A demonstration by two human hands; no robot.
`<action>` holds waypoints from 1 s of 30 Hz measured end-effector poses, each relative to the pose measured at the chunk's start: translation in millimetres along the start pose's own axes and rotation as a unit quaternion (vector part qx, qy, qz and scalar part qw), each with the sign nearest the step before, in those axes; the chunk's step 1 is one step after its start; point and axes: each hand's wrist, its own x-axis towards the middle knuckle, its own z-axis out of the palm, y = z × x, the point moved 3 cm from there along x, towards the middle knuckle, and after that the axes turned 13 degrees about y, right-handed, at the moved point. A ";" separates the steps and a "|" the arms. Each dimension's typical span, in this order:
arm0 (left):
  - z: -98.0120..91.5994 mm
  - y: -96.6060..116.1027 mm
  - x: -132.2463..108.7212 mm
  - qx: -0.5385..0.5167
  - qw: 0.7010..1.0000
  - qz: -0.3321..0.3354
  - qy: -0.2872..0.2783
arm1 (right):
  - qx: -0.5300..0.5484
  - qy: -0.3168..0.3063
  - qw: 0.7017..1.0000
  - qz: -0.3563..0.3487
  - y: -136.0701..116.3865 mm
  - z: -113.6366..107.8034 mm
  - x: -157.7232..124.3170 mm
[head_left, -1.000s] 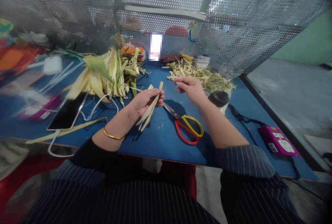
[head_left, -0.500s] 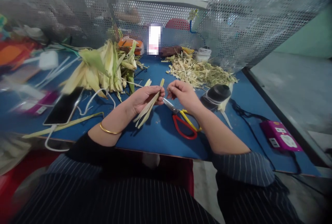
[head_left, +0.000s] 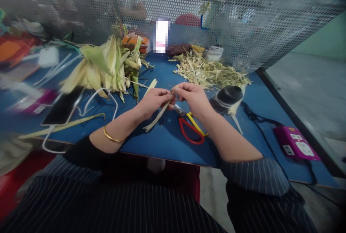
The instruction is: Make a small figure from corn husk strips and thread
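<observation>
Pale corn husk strips [head_left: 158,118] hang from my left hand [head_left: 158,100], whose thumb and fingers are closed around them. My right hand [head_left: 190,94] meets it, thumb and fingertips pinched at the strips' upper end. The bit between the two sets of fingertips is mostly hidden. Scissors [head_left: 191,131] with one red and one yellow handle lie on the table below my right hand, blades pointing up and left. Another piece of husk [head_left: 151,86] lies behind my left hand. Right of my right hand sits a black spool [head_left: 227,98] with pale thread around it.
A heap of whole corn husks [head_left: 108,67] lies at the back left, with husk scraps [head_left: 211,71] at the back right. A phone [head_left: 63,107] with a white cable lies left. A purple power strip [head_left: 296,143] sits at the right edge. Perforated mesh [head_left: 173,6] stands behind.
My right hand has moved left to my left hand and now pinches the top of the husk strips. The strips' loose ends have drawn together. The view has shifted slightly.
</observation>
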 end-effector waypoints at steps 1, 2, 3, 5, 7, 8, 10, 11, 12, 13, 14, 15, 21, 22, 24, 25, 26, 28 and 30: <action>-0.1 0.2 -0.3 0.007 1.000 0.002 0.002 | 0.009 -0.001 1.000 0.005 0.4 -0.2 0.0; -0.3 0.3 -0.5 0.010 1.000 0.002 0.002 | 0.020 -0.003 1.000 0.012 0.9 -0.3 0.0; -0.6 0.2 -0.5 0.009 1.000 -0.002 0.000 | 0.034 -0.006 0.999 0.019 1.4 -0.2 -0.2; -1.5 -0.6 -0.4 0.000 1.000 -0.013 -0.008 | 0.060 -0.012 0.998 0.027 2.0 0.4 -1.0; -2.1 -1.3 -0.2 -0.012 0.999 -0.023 -0.021 | 0.075 -0.016 0.997 0.027 2.3 1.6 -2.2; -2.3 -1.5 -0.1 -0.015 0.999 -0.026 -0.025 | 0.078 -0.018 0.996 0.028 2.5 2.3 -2.7; -2.5 -1.4 0.0 -0.017 0.999 -0.027 -0.029 | 0.080 -0.019 0.996 0.027 3.1 3.4 -3.3; -2.7 -1.0 0.2 -0.019 0.999 -0.025 -0.029 | 0.080 -0.019 0.996 0.023 3.2 3.4 -3.1; -3.1 -0.4 0.4 -0.023 0.999 -0.024 -0.027 | 0.079 -0.021 0.997 0.018 3.0 3.1 -2.5; -3.5 0.4 0.6 -0.032 0.999 -0.024 -0.026 | 0.077 -0.022 0.997 0.010 2.4 2.2 -1.6; -4.0 1.4 0.9 -0.044 0.998 -0.024 -0.027 | 0.074 -0.024 0.997 0.000 1.4 0.7 -0.3; -4.6 2.5 1.3 -0.060 0.997 -0.025 -0.030 | 0.068 -0.026 0.997 -0.010 0.1 -1.2 1.1; -10.2 6.7 4.7 -0.127 0.990 -0.053 -0.044 | 0.018 -0.146 0.989 0.015 -2.4 -3.4 3.1; -11.0 6.4 5.3 -0.129 0.989 -0.060 -0.044 | 0.009 -0.150 0.988 0.014 -1.7 -2.5 2.4; -11.6 5.3 6.4 -0.131 0.987 -0.074 -0.048 | -0.011 -0.125 0.992 0.002 -0.2 -1.3 2.0; -11.5 4.5 6.7 -0.133 0.986 -0.082 -0.051 | -0.019 -0.106 0.994 -0.004 0.7 -1.2 2.2; -11.1 3.8 7.0 -0.134 0.986 -0.088 -0.054 | -0.027 -0.091 0.995 -0.010 1.5 -1.2 2.7; -10.0 2.7 7.0 -0.136 0.984 -0.097 -0.058 | -0.049 -0.079 0.995 -0.025 2.4 -1.8 4.1; -9.0 2.6 6.7 -0.136 0.984 -0.098 -0.055 | -0.068 -0.078 0.994 -0.043 1.6 -2.8 5.7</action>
